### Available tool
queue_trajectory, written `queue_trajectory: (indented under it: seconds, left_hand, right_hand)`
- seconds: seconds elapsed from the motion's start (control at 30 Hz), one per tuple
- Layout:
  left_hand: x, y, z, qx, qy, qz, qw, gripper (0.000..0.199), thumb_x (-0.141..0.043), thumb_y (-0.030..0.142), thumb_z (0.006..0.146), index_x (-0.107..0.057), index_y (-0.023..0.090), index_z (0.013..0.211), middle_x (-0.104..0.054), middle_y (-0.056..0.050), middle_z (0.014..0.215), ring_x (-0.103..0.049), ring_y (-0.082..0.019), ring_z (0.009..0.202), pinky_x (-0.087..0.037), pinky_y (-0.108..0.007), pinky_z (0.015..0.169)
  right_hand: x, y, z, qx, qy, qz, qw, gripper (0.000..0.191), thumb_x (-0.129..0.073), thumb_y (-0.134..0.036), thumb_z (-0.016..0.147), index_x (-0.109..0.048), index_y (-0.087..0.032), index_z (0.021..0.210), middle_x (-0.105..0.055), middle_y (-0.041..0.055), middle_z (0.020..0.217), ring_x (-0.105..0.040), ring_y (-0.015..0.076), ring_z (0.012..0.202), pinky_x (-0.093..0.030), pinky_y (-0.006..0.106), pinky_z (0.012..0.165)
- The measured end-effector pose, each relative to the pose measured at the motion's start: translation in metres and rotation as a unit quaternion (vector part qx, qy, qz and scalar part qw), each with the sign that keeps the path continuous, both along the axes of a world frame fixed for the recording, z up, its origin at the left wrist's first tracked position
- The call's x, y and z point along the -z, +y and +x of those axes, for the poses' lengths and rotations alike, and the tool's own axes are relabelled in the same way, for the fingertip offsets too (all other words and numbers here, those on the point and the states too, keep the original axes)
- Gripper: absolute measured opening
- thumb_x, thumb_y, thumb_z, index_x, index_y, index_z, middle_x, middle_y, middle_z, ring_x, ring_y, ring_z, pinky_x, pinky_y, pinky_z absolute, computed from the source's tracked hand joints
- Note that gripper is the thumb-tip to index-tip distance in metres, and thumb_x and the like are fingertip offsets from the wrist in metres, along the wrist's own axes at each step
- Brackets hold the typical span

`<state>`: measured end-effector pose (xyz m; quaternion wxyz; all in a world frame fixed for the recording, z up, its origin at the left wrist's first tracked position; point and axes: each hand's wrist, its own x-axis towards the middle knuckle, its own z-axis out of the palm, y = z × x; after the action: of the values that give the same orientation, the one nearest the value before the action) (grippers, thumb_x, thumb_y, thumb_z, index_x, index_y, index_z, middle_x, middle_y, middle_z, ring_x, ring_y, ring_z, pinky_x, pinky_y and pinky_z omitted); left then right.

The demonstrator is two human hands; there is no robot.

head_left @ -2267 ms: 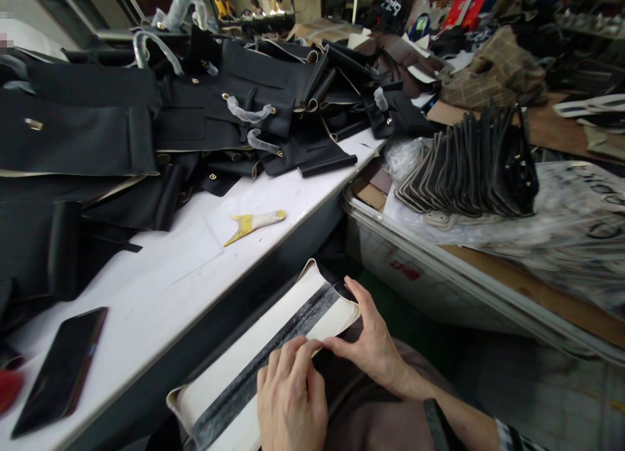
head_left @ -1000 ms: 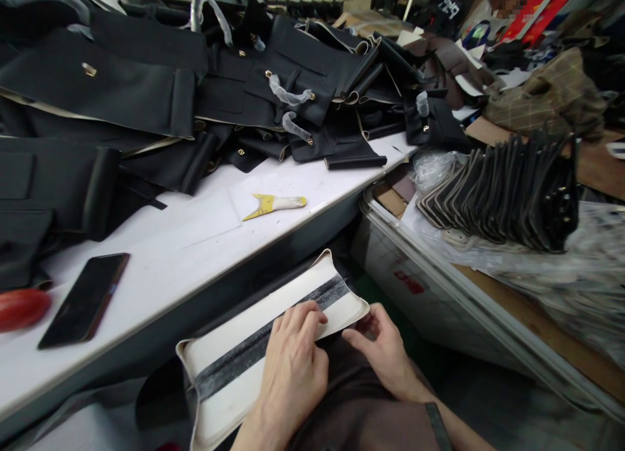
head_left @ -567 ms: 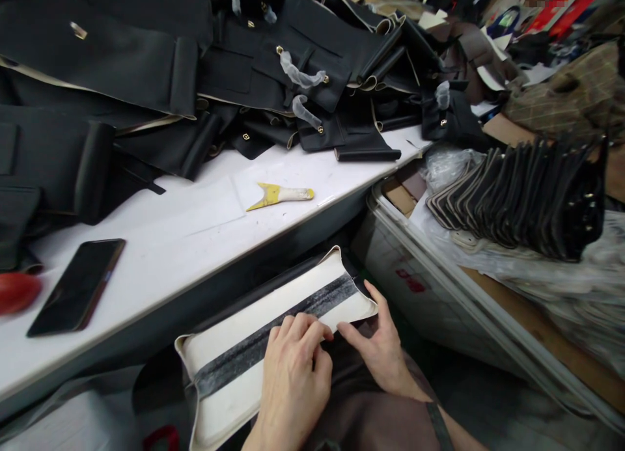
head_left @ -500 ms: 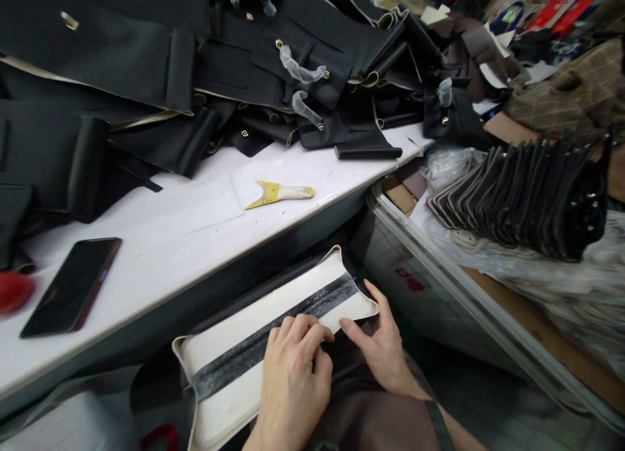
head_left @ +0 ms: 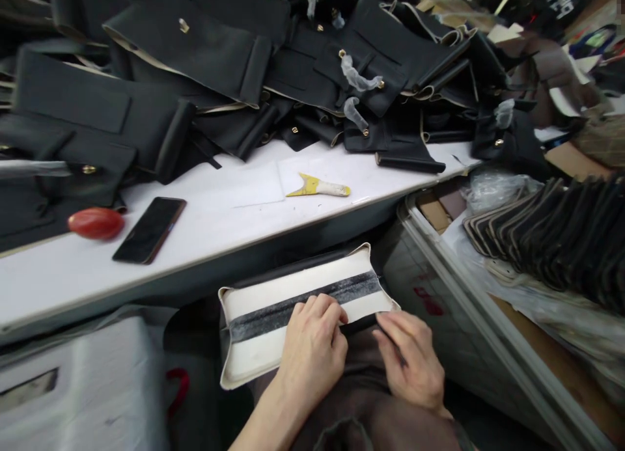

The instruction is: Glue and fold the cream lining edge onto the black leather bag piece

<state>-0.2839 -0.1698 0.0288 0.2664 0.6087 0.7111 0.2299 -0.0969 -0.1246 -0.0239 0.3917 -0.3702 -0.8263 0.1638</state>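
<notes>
A white-lined black piece (head_left: 258, 366) with a dark band along its middle lies over the person's lap, below the table edge. On its near edge rests my left hand (head_left: 316, 350), fingers curled over the dark band and lining; its fingertips are partly hidden. My right hand (head_left: 410, 356) is at the piece's right corner, fingers bent towards the thumb; what lies between them is too small to tell.
The white table (head_left: 224, 220) bears a phone (head_left: 150, 231), a red object (head_left: 96, 223), a yellow forked tool (head_left: 318, 186) and piled black leather pieces (head_left: 195, 54). At right, a bin (head_left: 469, 301) holds stacked dark pieces (head_left: 561, 230).
The view has turned left, showing more of the table's left side. My right hand has shifted from spread around the piece's right end to a closed shape at its near corner.
</notes>
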Motion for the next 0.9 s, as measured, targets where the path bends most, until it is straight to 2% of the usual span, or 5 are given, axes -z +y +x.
queue_trajectory:
  seconds: [0.1, 0.37, 0.67, 0.77, 0.9]
  left_hand:
    - [-0.005, -0.014, -0.004, -0.021, 0.061, 0.003, 0.998, 0.010, -0.053, 0.010, 0.087, -0.055, 0.020, 0.085, -0.057, -0.001, 0.093, -0.048, -0.022, 0.089, -0.035, -0.040, 0.076]
    - [-0.011, -0.072, -0.029, -0.115, 0.076, 0.013, 0.990, 0.014, -0.052, 0.020, 0.095, -0.058, 0.021, 0.083, -0.057, 0.000, 0.084, -0.048, -0.021, 0.083, -0.034, -0.039, 0.075]
    - [-0.007, -0.101, -0.042, -0.167, 0.062, 0.059, 0.982, 0.007, -0.057, 0.017, 0.093, -0.059, 0.021, 0.087, -0.058, 0.000, 0.088, -0.050, -0.020, 0.087, -0.035, -0.038, 0.076]
    - [-0.008, -0.111, -0.050, -0.160, 0.082, 0.070, 0.981, 0.007, -0.058, 0.015, 0.092, -0.059, 0.021, 0.087, -0.059, 0.001, 0.086, -0.050, -0.020, 0.090, -0.037, -0.043, 0.093]
    - [-0.008, -0.120, -0.065, -0.123, 0.089, 0.090, 0.984, 0.010, -0.057, 0.012, 0.092, -0.059, 0.021, 0.089, -0.061, 0.002, 0.086, -0.051, -0.017, 0.094, -0.025, -0.045, 0.115]
  right_hand:
    - [0.003, -0.018, -0.006, -0.123, -0.060, 0.013, 0.991, 0.055, -0.055, -0.002, 0.092, -0.047, -0.018, 0.143, -0.057, 0.0120, 0.123, -0.052, 0.0270, 0.115, -0.045, 0.045, 0.096]
    - [0.012, -0.042, -0.028, -0.177, -0.098, 0.023, 0.979, 0.059, -0.054, -0.004, 0.094, -0.038, -0.016, 0.149, -0.051, 0.0128, 0.133, -0.044, 0.0291, 0.125, -0.040, 0.049, 0.106]
    - [0.006, -0.058, -0.057, -0.224, -0.086, 0.039, 0.970, 0.058, -0.052, -0.003, 0.095, -0.036, -0.011, 0.150, -0.051, 0.0140, 0.132, -0.043, 0.0279, 0.125, -0.039, 0.046, 0.105]
    - [0.006, -0.062, -0.064, -0.234, -0.086, 0.036, 0.968, 0.059, -0.053, -0.002, 0.094, -0.036, -0.011, 0.150, -0.051, 0.0142, 0.131, -0.044, 0.0278, 0.125, -0.040, 0.046, 0.104]
    - [0.008, -0.066, -0.068, -0.245, -0.088, 0.040, 0.965, 0.057, -0.053, -0.003, 0.094, -0.038, -0.010, 0.149, -0.051, 0.0148, 0.131, -0.044, 0.0280, 0.124, -0.042, 0.046, 0.102]
